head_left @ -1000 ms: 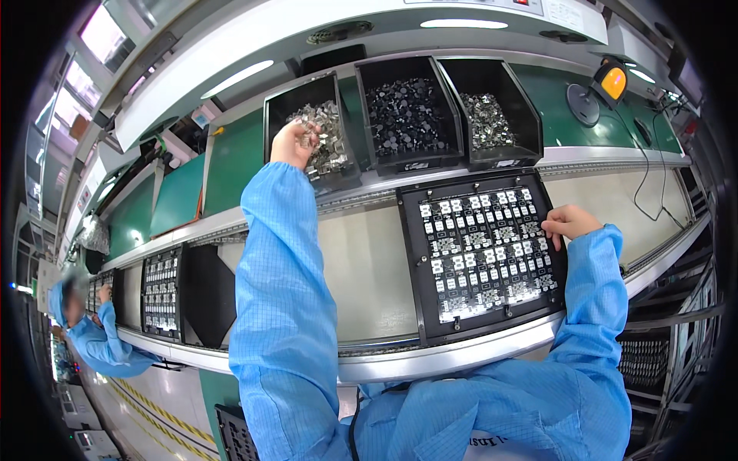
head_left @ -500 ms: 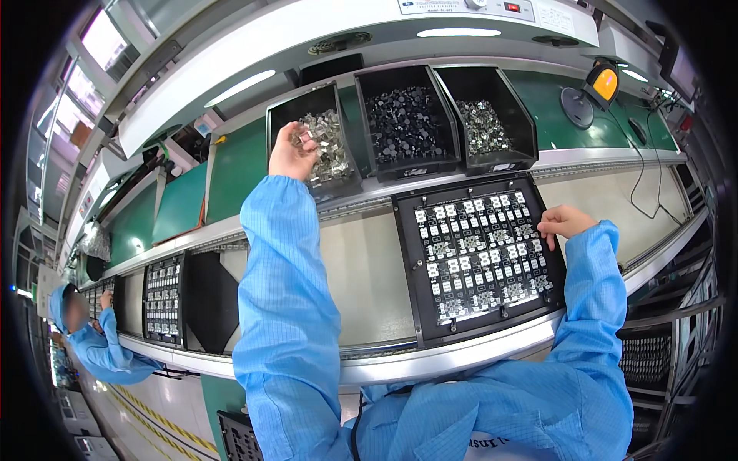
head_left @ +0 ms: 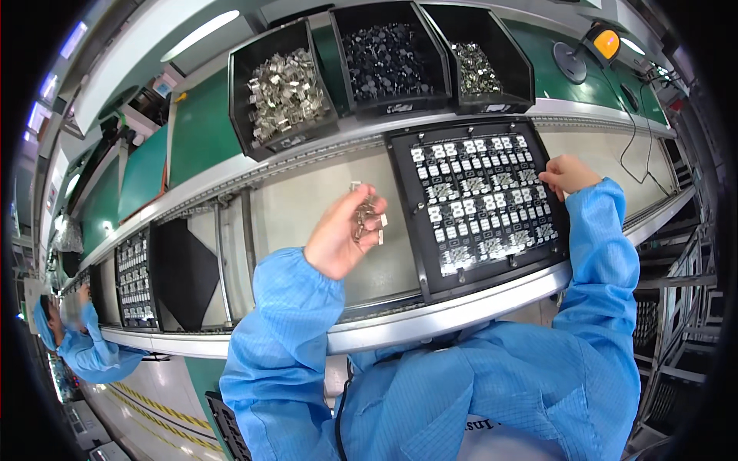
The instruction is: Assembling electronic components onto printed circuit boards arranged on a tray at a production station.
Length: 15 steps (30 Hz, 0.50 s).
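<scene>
My left hand (head_left: pixel 350 230) is curled around several small silver metal connectors (head_left: pixel 360 223), some sticking out between the fingers. It hovers over the conveyor just left of a black tray (head_left: pixel 419 253). In the tray lies a panel of circuit boards (head_left: pixel 484 201) with rows of white and silver parts. At the tray's right edge is my right hand (head_left: pixel 569 175), fingers bent and thumb pressed against them. Whatever it may pinch is too small to see. Behind my left hand stands a black bin (head_left: pixel 244 115) heaped with the same kind of silver connectors (head_left: pixel 284 88).
Two more black bins hold dark round parts (head_left: pixel 388 65) and small silver parts (head_left: pixel 475 67). An orange-and-black device on a stand (head_left: pixel 606 44) and its cable stand back right. Another tray (head_left: pixel 134 280) lies along the conveyor at left, near a co-worker in blue (head_left: pixel 96 349).
My left hand has come out of the connector bin and nearer to the tray, carrying several connectors. My right hand stays by the tray's right edge. The view has tilted down.
</scene>
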Each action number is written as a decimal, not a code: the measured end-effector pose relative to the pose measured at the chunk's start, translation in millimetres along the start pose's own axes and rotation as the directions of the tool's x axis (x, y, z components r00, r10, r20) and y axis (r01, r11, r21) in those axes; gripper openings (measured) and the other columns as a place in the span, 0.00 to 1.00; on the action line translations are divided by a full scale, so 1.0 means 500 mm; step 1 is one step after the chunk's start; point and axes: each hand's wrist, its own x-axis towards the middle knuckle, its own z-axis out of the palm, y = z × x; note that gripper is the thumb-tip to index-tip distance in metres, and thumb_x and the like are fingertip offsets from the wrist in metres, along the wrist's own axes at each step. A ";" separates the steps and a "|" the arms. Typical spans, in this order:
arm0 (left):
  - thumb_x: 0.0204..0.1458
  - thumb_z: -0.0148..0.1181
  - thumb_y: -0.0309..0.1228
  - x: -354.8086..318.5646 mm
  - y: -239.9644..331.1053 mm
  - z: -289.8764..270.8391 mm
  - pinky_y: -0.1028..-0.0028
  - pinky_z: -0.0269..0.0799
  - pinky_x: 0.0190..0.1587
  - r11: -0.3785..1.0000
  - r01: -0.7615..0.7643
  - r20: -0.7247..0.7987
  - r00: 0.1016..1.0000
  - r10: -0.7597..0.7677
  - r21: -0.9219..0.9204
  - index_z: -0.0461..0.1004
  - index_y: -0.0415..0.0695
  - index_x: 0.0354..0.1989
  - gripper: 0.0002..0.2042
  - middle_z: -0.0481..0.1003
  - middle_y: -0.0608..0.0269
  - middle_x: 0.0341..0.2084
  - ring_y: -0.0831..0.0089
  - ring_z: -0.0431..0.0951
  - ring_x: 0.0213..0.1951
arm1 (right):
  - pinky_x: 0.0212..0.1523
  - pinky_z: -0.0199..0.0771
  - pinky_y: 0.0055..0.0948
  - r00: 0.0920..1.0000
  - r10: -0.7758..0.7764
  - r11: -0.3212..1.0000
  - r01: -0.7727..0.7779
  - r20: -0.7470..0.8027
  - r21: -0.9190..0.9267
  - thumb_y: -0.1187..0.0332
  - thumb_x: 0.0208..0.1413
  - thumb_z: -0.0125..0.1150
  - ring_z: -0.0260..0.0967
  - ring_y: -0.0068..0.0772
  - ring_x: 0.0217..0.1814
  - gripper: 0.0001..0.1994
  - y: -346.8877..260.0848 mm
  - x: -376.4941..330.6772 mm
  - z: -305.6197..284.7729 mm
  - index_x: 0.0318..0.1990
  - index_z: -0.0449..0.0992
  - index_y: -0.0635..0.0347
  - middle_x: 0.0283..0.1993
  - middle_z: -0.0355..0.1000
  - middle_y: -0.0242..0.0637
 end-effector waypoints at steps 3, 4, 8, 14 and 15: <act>0.59 0.50 0.38 -0.016 -0.013 -0.007 0.83 0.60 0.21 1.000 0.014 -0.056 0.998 -0.013 0.013 0.67 0.49 0.36 0.07 0.70 0.68 0.28 0.82 0.65 0.23 | 0.20 0.67 0.32 0.997 0.083 0.997 -0.083 0.005 -0.008 0.62 0.56 0.54 0.68 0.29 0.15 0.16 0.001 -0.007 -0.010 0.21 0.72 0.64 0.15 0.70 0.36; 0.59 0.50 0.38 -0.016 -0.017 -0.007 0.82 0.60 0.21 0.999 0.025 -0.071 0.997 -0.023 0.026 0.68 0.49 0.36 0.07 0.70 0.67 0.28 0.82 0.65 0.24 | 0.23 0.68 0.33 0.988 0.144 0.990 -0.144 0.047 -0.005 0.61 0.55 0.56 0.70 0.33 0.19 0.15 0.006 -0.003 -0.018 0.22 0.72 0.64 0.18 0.71 0.37; 0.59 0.50 0.37 -0.015 -0.039 0.014 0.81 0.61 0.21 0.998 0.052 -0.089 0.995 -0.054 -0.018 0.67 0.48 0.36 0.07 0.71 0.67 0.28 0.81 0.66 0.24 | 0.30 0.69 0.31 0.943 -0.274 0.907 0.188 -0.190 -0.378 0.64 0.53 0.58 0.71 0.35 0.29 0.12 -0.146 -0.074 -0.021 0.27 0.72 0.64 0.23 0.71 0.38; 0.60 0.49 0.36 -0.020 -0.096 0.048 0.80 0.60 0.24 0.997 -0.073 -0.012 0.997 0.073 0.001 0.66 0.46 0.39 0.08 0.70 0.68 0.29 0.81 0.65 0.26 | 0.48 0.67 0.29 0.542 -0.751 0.517 0.838 -0.377 0.175 0.74 0.43 0.67 0.69 0.35 0.45 0.16 -0.354 -0.124 0.132 0.41 0.72 0.63 0.42 0.70 0.39; 0.60 0.49 0.36 -0.019 -0.100 0.056 0.80 0.60 0.24 0.997 -0.071 -0.013 0.997 0.071 0.002 0.66 0.46 0.39 0.08 0.70 0.68 0.29 0.81 0.65 0.26 | 0.48 0.67 0.30 0.501 -0.778 0.493 0.861 -0.379 0.127 0.74 0.42 0.68 0.68 0.37 0.46 0.17 -0.358 -0.117 0.149 0.42 0.71 0.62 0.43 0.70 0.40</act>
